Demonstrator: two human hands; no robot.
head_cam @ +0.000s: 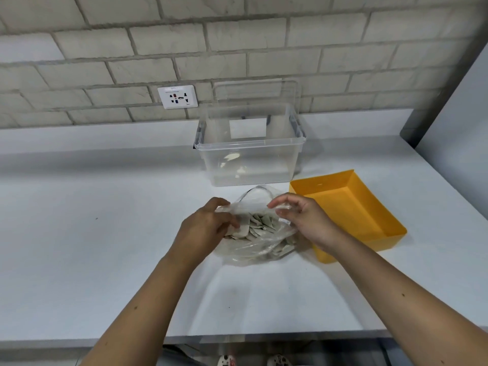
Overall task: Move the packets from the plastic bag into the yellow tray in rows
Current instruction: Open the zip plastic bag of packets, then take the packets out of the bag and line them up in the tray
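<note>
Presently the bag point(253, 247) lies on the desk point(105, 233), just beside the tray point(351, 207). Packets point(260, 223) are heaped inside the bag. The left hand point(203, 228) grips the bag's left rim and the right hand point(303, 217) pinches the right rim, fingers point(277, 204) curled on film. The left fingertips possibly touch a packet, but film obscures this. A clear bin point(248, 159) stands behind.

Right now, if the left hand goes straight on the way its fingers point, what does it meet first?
The packets in the plastic bag: the left hand points rightward into the bag's open mouth, fingertips at or nearly on the top ones. Depth unclear.
</note>
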